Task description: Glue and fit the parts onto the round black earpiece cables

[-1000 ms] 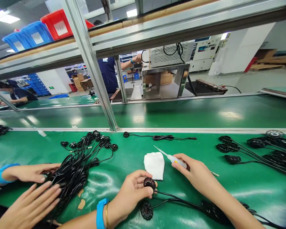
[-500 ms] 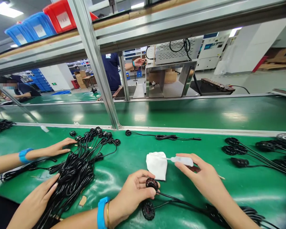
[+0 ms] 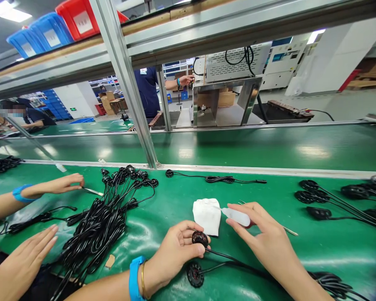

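Note:
My left hand [image 3: 175, 255] pinches a round black cable head [image 3: 200, 238] between thumb and fingers. A second round black cable head [image 3: 195, 274] lies just below it on the green mat, its cord running right beside the first one's. In my right hand [image 3: 269, 238] is a small translucent squeeze bottle [image 3: 239, 218], held nearly level. Its thin nozzle points left and reaches the edge of a folded white cloth [image 3: 207, 215]; whether it touches is hard to tell. Behind my right hand a thin stick [image 3: 290, 231] is partly hidden.
At left, a co-worker's hand [image 3: 65, 182] holds a thin tool [image 3: 93, 191] near a heap of black cables [image 3: 97, 225]; their other hand [image 3: 25, 259] is flat. A single coiled cable [image 3: 219, 179] lies at the back. More cable heads [image 3: 319, 212] sit right. A metal post [image 3: 128, 92] rises behind.
The bottle in my right hand has tilted, its nozzle end now higher. My left hand is nearly still. The co-worker's hands have moved left off the cable heap, one now showing a thin tool.

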